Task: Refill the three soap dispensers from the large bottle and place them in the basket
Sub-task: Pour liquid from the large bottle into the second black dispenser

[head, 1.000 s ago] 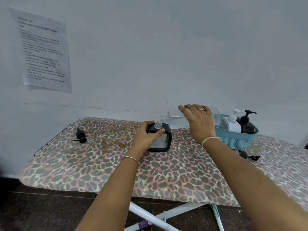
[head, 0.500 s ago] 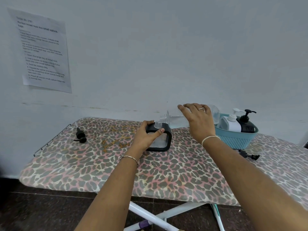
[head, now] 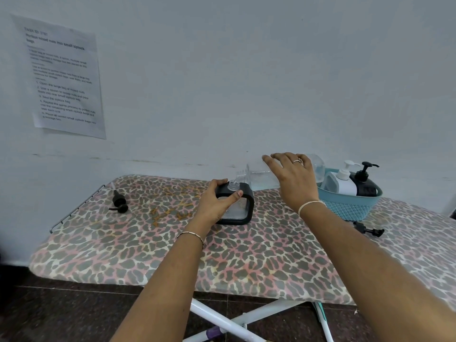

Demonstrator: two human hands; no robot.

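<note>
Steadies the square black-framed dispenser (head: pixel 243 208) on the ironing board (head: pixel 246 255) with the left hand (head: pixel 217 201), thumb and fingers curled round its top corner. Tips the large clear bottle (head: pixel 256 177) almost flat with the right hand (head: pixel 293 178), fingers curled over its body, mouth just above the dispenser's open neck. Probably wets the fabric cover with any drift of that mouth off so narrow a neck, or with a steeper tilt and a sudden surge. May overflow too, given a fill level hard to read through clear plastic. Could also knock the white dispenser (head: pixel 341 181) or the black dispenser (head: pixel 365 186), both upright in the teal basket (head: pixel 350 206) just beside the bottle's base, on swinging back upright.

Leaves open board to the left, as far as a loose pump head (head: pixel 119 202) near the wire-rack end. Another pump head (head: pixel 367 229) just in front of the basket. Little room behind, with the wall close; front edge well apart from the dispenser.
</note>
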